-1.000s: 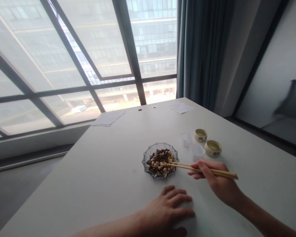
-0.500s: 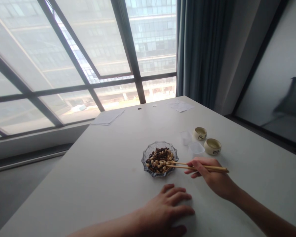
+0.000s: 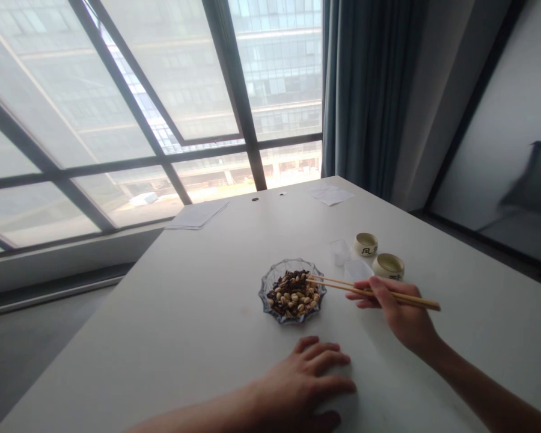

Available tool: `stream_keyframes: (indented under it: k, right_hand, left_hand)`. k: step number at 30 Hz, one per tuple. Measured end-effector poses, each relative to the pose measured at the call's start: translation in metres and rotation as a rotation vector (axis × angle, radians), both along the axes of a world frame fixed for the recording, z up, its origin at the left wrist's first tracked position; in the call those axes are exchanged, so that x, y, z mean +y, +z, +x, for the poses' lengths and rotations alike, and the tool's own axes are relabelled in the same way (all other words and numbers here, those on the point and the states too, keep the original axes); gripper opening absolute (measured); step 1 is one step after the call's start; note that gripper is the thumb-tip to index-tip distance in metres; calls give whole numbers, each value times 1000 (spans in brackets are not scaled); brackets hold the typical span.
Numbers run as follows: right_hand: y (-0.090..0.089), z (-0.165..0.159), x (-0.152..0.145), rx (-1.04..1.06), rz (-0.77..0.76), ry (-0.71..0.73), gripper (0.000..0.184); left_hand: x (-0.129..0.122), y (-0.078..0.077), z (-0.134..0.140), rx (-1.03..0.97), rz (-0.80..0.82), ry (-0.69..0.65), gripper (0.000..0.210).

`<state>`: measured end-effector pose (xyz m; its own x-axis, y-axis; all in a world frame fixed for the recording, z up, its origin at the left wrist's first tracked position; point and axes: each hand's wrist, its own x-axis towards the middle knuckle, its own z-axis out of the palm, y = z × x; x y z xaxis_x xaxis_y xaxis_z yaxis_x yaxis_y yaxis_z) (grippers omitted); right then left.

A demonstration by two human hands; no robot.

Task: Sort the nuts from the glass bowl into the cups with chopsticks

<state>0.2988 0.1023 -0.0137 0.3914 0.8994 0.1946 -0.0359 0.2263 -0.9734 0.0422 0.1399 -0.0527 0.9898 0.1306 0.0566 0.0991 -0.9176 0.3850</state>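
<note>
1. Your right hand [image 3: 399, 316] grips a pair of wooden chopsticks [image 3: 369, 290]; their tips hover over the far right rim of a glass dish [image 3: 293, 291] of mixed nuts and beans.
2. Your left hand [image 3: 304, 385] lies flat and empty on the white table [image 3: 184, 313], just below the dish.
3. Two clear plastic cups [image 3: 349, 260] and two ceramic cups [image 3: 379, 255] stand close beyond the chopsticks.
4. Open tabletop stretches left of the dish.

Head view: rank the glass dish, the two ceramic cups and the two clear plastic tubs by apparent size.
1. glass dish, clearly largest.
2. ceramic cups and clear plastic tubs: too alike to rank; the nearer ones look slightly bigger, perhaps only from nearness.
</note>
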Motion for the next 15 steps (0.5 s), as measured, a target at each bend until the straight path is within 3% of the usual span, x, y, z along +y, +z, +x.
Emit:
stream_keyframes:
  k: [5,9,15]
  right_hand:
    - [9,42,8,-83,105,-263,42]
    - [3,87,21,-106,145,-465,40]
    - [-11,112,34,-104,122,-438,52]
  left_hand:
    - [0,0,0,0,-3,0,50]
    - [0,3,0,8,2,1,50]
    - [-1,3,0,11,6,9,52]
